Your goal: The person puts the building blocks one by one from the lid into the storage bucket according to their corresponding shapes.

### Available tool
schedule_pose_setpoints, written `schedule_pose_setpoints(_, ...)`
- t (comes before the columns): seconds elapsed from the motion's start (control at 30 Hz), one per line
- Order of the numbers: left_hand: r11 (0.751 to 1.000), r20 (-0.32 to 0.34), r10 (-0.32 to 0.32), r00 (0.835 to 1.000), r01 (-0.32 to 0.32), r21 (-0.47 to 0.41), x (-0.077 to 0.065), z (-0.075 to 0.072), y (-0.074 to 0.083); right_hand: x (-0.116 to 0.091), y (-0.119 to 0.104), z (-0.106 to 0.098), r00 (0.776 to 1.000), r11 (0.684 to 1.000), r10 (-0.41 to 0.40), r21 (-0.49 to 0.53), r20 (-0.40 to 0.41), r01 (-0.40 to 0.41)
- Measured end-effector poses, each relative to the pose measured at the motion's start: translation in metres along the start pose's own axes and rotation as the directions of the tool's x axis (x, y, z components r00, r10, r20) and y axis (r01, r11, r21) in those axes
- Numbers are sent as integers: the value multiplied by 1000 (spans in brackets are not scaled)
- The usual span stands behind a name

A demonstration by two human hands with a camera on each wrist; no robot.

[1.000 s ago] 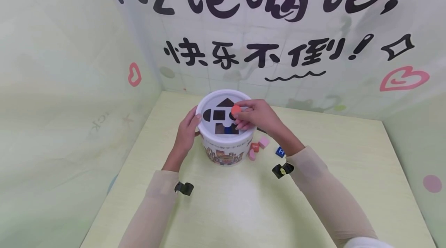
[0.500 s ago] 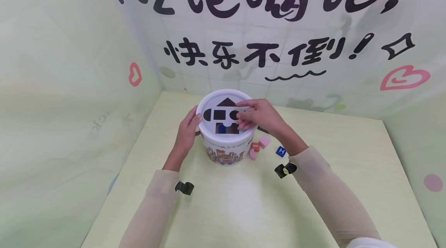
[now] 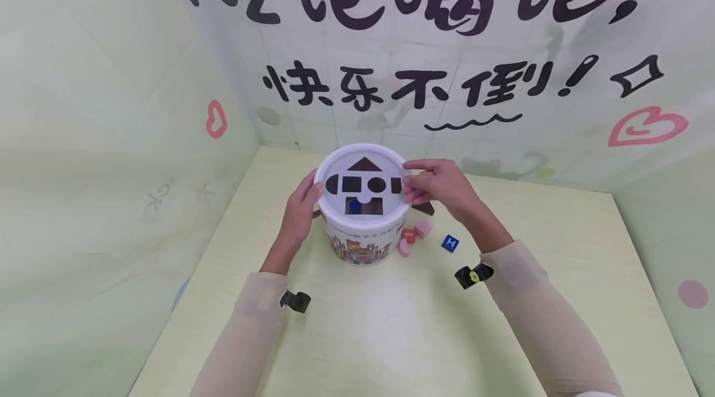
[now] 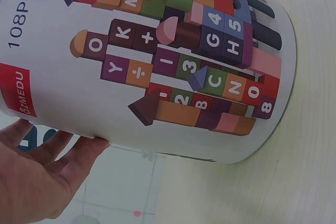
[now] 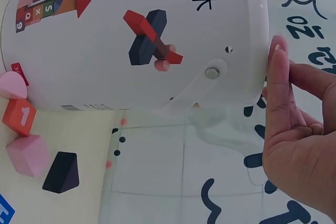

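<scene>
A white building-block bucket stands on the table, its printed side filling much of both wrist views. Its white lid has cut-outs: a triangle, half circle, square, circle and others. Something blue shows through the front cut-out. My left hand holds the bucket's left side, thumb on the rim; fingertips meet the wall in the left wrist view. My right hand is at the lid's right edge, index finger extended and nothing visible between its fingers.
Right of the bucket lie a red block marked 1, a pink block, a pink rounded block, a dark triangular block and a blue block marked H. A printed backdrop stands behind the table.
A second ago my right hand held a red round piece at the circular cut-out; the piece is now out of sight. That hand has since moved right to the lid's edge. My left hand stays put.
</scene>
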State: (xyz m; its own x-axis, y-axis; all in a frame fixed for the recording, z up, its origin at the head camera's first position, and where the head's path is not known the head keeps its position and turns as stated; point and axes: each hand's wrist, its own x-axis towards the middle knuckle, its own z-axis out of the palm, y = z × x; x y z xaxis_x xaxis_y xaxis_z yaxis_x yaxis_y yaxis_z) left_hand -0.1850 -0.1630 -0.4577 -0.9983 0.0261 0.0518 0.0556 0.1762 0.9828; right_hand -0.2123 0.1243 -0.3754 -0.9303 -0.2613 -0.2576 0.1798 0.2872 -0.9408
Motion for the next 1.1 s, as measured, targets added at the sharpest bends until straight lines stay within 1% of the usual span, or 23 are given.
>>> schedule_pose_setpoints(0.13,1000,-6,3,1000,-3,6,0,0,0,-1,7,-8,1000,1000,6,5,-28,-6)
schedule_pose_setpoints(0.27,1000,-11,9,1000,-9,12,-1,0,0,-1,16,-14,998,999,9,34,-60,-7)
schedule_pose_setpoints(0.37,1000,-12,12,1000,-12,12,0,0,0,0,25,-17,997,998,9,57,-73,-5)
schedule_pose_setpoints(0.47,1000,-13,13,1000,-13,13,0,1,0,1,35,-20,997,998,27,61,-77,-22)
schedule_pose_setpoints(0.63,1000,-13,7,1000,-7,15,-1,0,-1,5,52,-21,995,996,66,67,-76,-60)
schedule_pose_setpoints(0.9,1000,-11,6,1000,-6,19,-2,1,-1,9,81,-20,994,992,85,96,-67,-78)
schedule_pose_setpoints(1.1,1000,-12,9,1000,-9,16,-2,1,-1,10,100,-17,992,991,101,96,-73,-94)
